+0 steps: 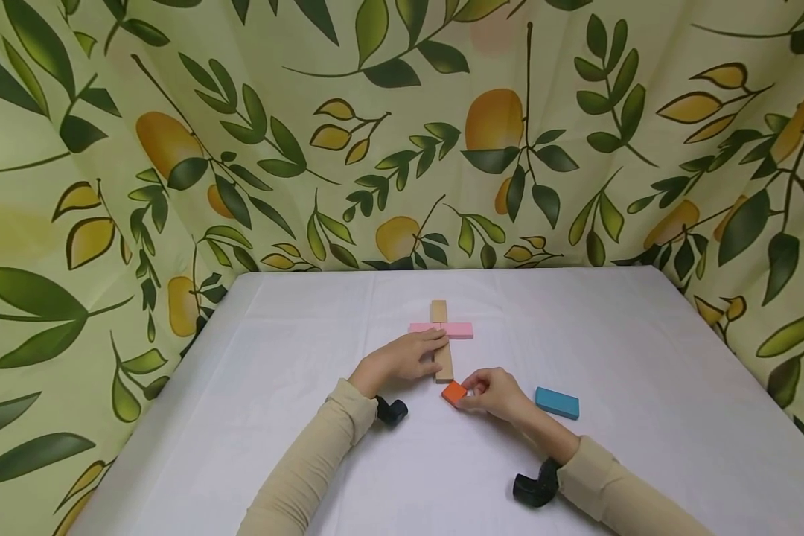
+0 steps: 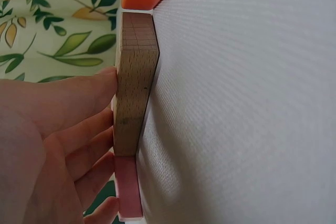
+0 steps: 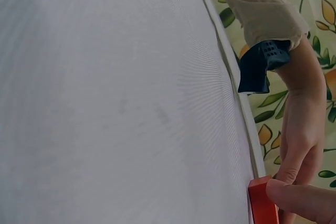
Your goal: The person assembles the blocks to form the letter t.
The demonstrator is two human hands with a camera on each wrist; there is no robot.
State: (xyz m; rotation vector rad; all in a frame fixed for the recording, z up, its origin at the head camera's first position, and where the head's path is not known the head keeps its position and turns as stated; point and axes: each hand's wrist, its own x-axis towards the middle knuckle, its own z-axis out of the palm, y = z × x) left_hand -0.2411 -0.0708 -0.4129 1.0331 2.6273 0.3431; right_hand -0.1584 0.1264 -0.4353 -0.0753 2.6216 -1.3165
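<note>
On the white cloth, flat blocks lie in a cross: a wooden block point(image 1: 438, 311) at the far end, two pink blocks point(image 1: 458, 331) side by side across it, and a nearer wooden block point(image 1: 445, 366). My left hand point(image 1: 405, 357) rests over the near wooden block and the pink row, its extended fingers touching them. In the left wrist view, the thumb lies against the wooden block's edge. My right hand point(image 1: 499, 394) pinches an orange block point(image 1: 453, 394), turned at an angle, by the near end of that wooden block. The right wrist view shows the thumb on the orange block point(image 3: 262, 203).
A blue block point(image 1: 557, 403) lies right of my right hand. Black wrist devices point(image 1: 536, 487) hang below both forearms. A leaf-and-fruit patterned curtain point(image 1: 348, 149) stands behind and beside the white-covered table point(image 1: 295, 327).
</note>
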